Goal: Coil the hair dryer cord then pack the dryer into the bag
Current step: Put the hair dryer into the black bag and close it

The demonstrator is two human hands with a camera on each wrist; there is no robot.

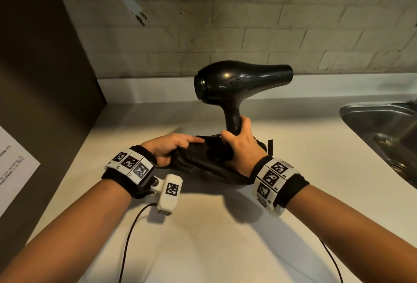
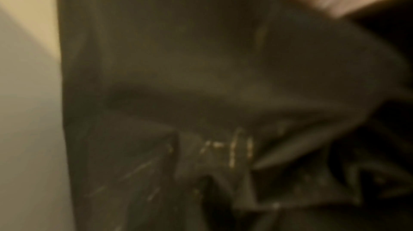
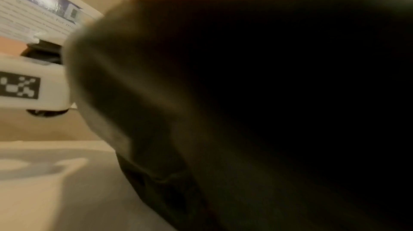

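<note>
A black hair dryer [image 1: 237,84] stands upright over the counter, nozzle pointing right, its handle going down into a black cloth bag [image 1: 203,163]. My right hand [image 1: 239,142] grips the lower handle at the bag's mouth. My left hand [image 1: 171,147] holds the bag's left edge, its forefinger stretched along the fabric. The cord is hidden. The left wrist view shows blurred dark bag fabric [image 2: 201,93] up close; in the right wrist view the dark bag [image 3: 268,111] fills most of the frame.
A steel sink [image 1: 383,129] lies at the right of the pale counter [image 1: 203,237]. A dark cabinet side [image 1: 40,79] with a paper sheet [image 1: 13,169] stands at the left. A white cord with plug [image 1: 135,9] hangs on the tiled wall.
</note>
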